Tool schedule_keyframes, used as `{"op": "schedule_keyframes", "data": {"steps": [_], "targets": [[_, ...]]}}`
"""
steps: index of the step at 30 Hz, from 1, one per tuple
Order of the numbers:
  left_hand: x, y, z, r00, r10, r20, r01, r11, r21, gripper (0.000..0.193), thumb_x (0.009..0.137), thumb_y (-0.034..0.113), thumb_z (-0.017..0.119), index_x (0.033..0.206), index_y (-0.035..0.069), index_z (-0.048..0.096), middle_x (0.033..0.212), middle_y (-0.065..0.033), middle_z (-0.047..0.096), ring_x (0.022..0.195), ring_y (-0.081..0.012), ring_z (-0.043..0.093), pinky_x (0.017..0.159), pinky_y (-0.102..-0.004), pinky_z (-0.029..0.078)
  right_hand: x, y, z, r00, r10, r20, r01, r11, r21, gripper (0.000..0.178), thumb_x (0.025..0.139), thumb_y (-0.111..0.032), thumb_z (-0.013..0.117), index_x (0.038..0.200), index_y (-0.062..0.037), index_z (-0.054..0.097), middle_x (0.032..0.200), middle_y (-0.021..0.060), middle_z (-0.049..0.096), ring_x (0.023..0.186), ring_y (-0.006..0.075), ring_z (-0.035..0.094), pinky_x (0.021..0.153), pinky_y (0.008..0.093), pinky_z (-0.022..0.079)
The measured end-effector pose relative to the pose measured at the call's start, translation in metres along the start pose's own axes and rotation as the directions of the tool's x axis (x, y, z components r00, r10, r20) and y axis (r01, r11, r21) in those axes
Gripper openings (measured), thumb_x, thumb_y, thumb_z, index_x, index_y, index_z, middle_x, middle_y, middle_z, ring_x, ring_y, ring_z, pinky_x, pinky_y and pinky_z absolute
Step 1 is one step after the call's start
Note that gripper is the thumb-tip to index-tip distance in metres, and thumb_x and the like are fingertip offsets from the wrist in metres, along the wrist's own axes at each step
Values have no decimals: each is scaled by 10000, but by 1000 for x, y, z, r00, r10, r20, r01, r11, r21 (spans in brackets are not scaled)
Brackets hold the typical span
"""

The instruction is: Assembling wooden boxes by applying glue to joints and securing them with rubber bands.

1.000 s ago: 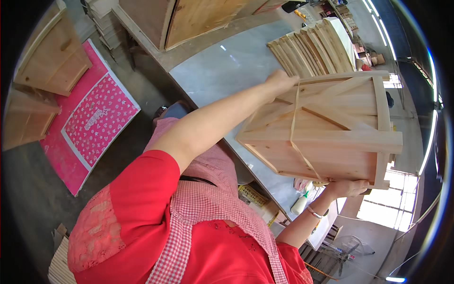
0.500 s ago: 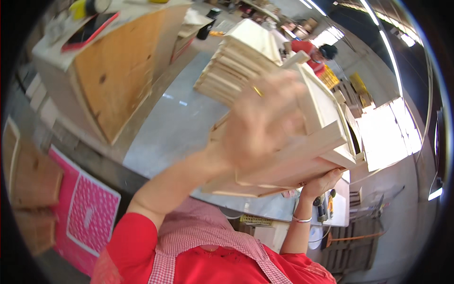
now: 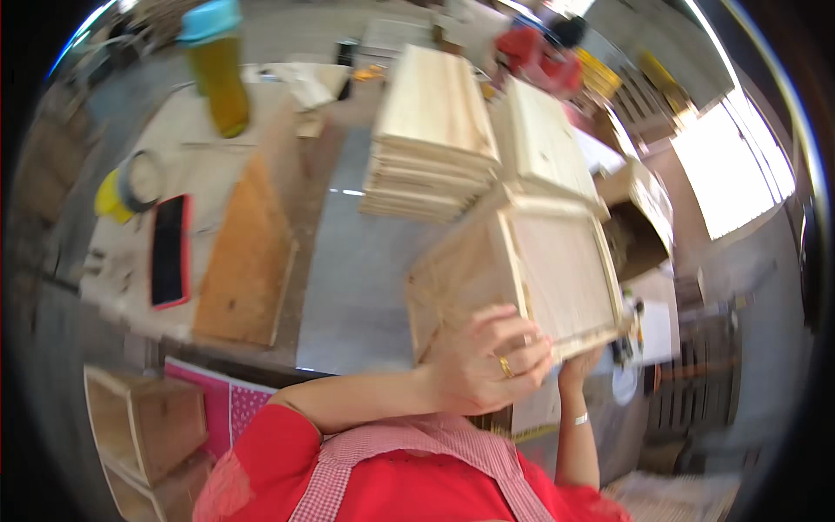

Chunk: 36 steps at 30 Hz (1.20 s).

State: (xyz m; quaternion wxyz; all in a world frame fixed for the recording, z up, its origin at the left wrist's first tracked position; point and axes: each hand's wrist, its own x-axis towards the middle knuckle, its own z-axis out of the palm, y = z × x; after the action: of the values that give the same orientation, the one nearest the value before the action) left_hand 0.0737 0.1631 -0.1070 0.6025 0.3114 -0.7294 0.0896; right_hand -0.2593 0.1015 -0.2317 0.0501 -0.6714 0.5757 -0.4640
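A pale wooden box point(image 3: 461, 278) with a framed, recessed panel stands tilted in front of me. My left hand point(image 3: 500, 361), with a gold ring on one finger, has its bent fingers on the box's near edge. At the lower right corner, my right hand point(image 3: 578, 367) grips the box from below; its fingertips are partly hidden behind the frame. Just beyond the box rises a stack of pale wooden panels point(image 3: 430, 130). Another light wooden piece point(image 3: 548, 143) lies behind the box, to the right of that stack.
On the left bench point(image 3: 217, 165) are a red-edged phone point(image 3: 171, 252), a tape roll point(image 3: 139, 183), and a blue-lidded bottle point(image 3: 217, 78). A brown board point(image 3: 248, 261) leans there. A cardboard box point(image 3: 639, 209) stands right. Another person in red point(image 3: 531, 56) is at the back.
My left hand has come down from above the box to its near edge. The box has turned, so its recessed panel now faces me. The view has swung left.
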Motion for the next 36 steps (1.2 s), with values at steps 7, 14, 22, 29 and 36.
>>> {"op": "schedule_keyframes", "data": {"steps": [7,14,22,29,36], "targets": [[15,5,-7,998,-54,-13,52,994,-94,151,817,163,781,929,100,702,1095,3,667,1105,-249,614,947,-448,515,12,-38,-15,991,45,128,-70,979,191,588,1112,-377,375,1403,127,457,1405,287,531,1305,375,516,1116,460,382],[23,18,-2,988,-155,-22,152,981,-120,50,824,96,748,837,90,700,924,-25,688,986,-283,635,844,-406,474,53,4,-67,818,-60,572,-110,960,258,464,1101,-262,346,1224,109,594,1183,232,670,1109,332,627,1004,426,455],[53,-73,62,509,-832,-218,776,554,-301,269,1054,220,575,1194,-4,629,1123,-39,640,1052,-166,606,961,-361,486,203,-34,4,938,-134,320,-85,804,588,376,1092,-207,484,1303,77,614,1268,157,664,1143,213,643,987,351,517],[66,-109,73,448,-887,-113,822,458,-337,371,1054,335,517,974,16,689,812,-27,608,857,-98,575,745,-280,479,250,-62,71,892,-207,402,-150,703,695,193,1052,-172,580,985,-5,652,885,-7,605,821,69,523,729,236,433],[69,-118,70,423,-904,-59,875,424,-234,404,1042,296,488,854,12,705,810,-39,667,816,-120,580,762,-326,465,239,-74,76,929,-174,326,-141,650,747,225,1034,-150,590,838,-42,562,776,-62,447,732,41,370,639,233,332]]}}
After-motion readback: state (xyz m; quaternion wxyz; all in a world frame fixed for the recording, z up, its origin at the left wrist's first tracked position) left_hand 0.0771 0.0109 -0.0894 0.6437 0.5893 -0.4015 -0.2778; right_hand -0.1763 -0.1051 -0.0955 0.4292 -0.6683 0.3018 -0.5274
